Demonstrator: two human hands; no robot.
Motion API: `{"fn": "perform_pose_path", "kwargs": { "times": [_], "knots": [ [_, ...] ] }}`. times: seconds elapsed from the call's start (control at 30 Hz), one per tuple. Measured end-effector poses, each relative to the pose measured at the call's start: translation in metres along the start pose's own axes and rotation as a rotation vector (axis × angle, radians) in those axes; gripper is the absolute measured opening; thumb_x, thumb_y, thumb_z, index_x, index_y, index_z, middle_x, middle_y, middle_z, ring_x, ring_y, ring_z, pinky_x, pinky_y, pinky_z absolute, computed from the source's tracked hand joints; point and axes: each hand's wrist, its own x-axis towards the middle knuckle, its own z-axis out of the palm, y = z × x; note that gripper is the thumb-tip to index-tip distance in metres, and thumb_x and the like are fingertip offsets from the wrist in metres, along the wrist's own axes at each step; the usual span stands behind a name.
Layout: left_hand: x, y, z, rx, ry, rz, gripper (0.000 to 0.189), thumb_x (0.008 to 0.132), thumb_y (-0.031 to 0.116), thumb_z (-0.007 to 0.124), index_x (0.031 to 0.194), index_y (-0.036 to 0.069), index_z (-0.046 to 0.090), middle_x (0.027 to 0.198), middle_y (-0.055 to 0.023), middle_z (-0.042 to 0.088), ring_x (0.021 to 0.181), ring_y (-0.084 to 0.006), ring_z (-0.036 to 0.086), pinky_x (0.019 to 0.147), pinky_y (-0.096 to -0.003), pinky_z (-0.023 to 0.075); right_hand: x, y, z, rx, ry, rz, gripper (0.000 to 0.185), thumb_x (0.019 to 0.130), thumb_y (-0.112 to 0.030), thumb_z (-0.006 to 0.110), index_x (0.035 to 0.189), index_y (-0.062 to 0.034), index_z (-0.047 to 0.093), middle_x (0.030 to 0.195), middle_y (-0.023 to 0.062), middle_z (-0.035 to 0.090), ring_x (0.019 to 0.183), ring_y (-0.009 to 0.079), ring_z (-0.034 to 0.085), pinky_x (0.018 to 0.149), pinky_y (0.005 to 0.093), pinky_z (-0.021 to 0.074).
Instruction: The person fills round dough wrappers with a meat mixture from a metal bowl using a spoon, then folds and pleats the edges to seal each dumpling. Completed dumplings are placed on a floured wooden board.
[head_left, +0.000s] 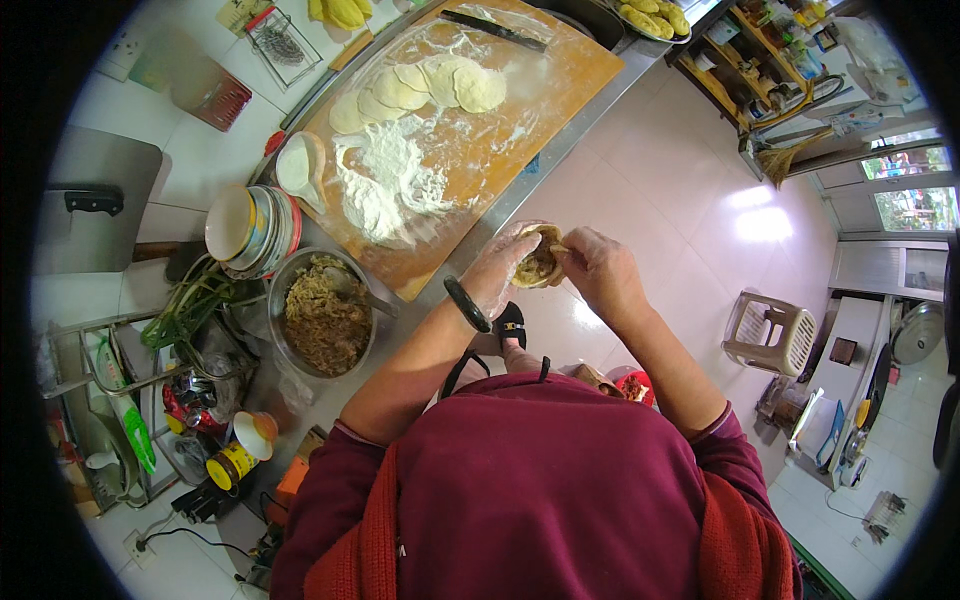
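My left hand (495, 264), dusted with flour, cups a dough wrapper (531, 283) with brownish filling inside. A dark bangle (466, 304) circles that wrist. The fingers of my right hand (598, 264) pinch the wrapper's edge on its right side. Both hands are just off the counter's edge, above the floor. Several flat dough rounds (480, 86) overlap on the floured wooden board (540, 97), beside a heap of white flour (386, 180). A metal bowl (276, 330) of minced filling (326, 337) stands left of my hands, with a metal spoon (381, 304) in it.
Stacked bowls (229, 225) and a white scoop-like cup (296, 165) stand by the board. A dark bar-shaped tool (495, 30) lies at its far end. Green onions (176, 304) and a wire rack (82, 375) are at left. A plastic stool (772, 334) stands on the floor at right.
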Motion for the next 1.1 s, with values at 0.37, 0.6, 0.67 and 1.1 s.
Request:
{"fn": "perform_pose_path", "kwargs": {
  "times": [0.37, 0.6, 0.67, 1.1],
  "knots": [
    [0.000, 0.001, 0.003, 0.225, -0.026, 0.053, 0.032, 0.098, 0.015, 0.050, 0.125, -0.002, 0.054, 0.120, -0.0090, 0.059, 0.114, -0.0164, 0.056, 0.098, -0.0295, 0.0440, -0.003, 0.016, 0.012, 0.230, -0.006, 0.085, 0.021, 0.086, -0.012, 0.064, 0.102, 0.0011, 0.059, 0.076, 0.0143, 0.063, 0.065, 0.0278, 0.063, 0.057, 0.0383, 0.0497],
    [0.005, -0.007, 0.000, 0.134, 0.070, 0.037, 0.034, 0.098, 0.016, 0.050, 0.126, -0.003, 0.055, 0.120, -0.0092, 0.060, 0.109, -0.0133, 0.056, 0.095, -0.0289, 0.0450, -0.014, 0.003, 0.009, -0.225, -0.084, -0.087, 0.012, 0.089, -0.014, 0.057, 0.097, -0.0043, 0.058, 0.083, 0.0156, 0.060, 0.073, 0.0352, 0.064, 0.063, 0.0422, 0.0535],
    [0.005, -0.007, -0.003, 0.130, 0.057, 0.014, 0.033, 0.098, 0.016, 0.050, 0.124, -0.003, 0.057, 0.118, -0.0091, 0.061, 0.109, -0.0133, 0.057, 0.096, -0.0294, 0.0448, -0.008, 0.000, 0.004, -0.182, -0.110, -0.091, 0.013, 0.089, -0.013, 0.058, 0.098, -0.0035, 0.057, 0.083, 0.0170, 0.061, 0.073, 0.0352, 0.064, 0.063, 0.0428, 0.0527],
    [0.003, -0.003, -0.006, 0.288, 0.043, -0.045, 0.039, 0.098, 0.019, 0.052, 0.129, -0.005, 0.052, 0.128, -0.0107, 0.056, 0.115, -0.0150, 0.055, 0.100, -0.0292, 0.0423, -0.004, 0.001, 0.012, 0.133, -0.076, 0.150, 0.013, 0.087, -0.014, 0.061, 0.090, -0.0020, 0.059, 0.084, 0.0177, 0.064, 0.079, 0.0388, 0.062, 0.069, 0.0456, 0.0495]
  ]
}}
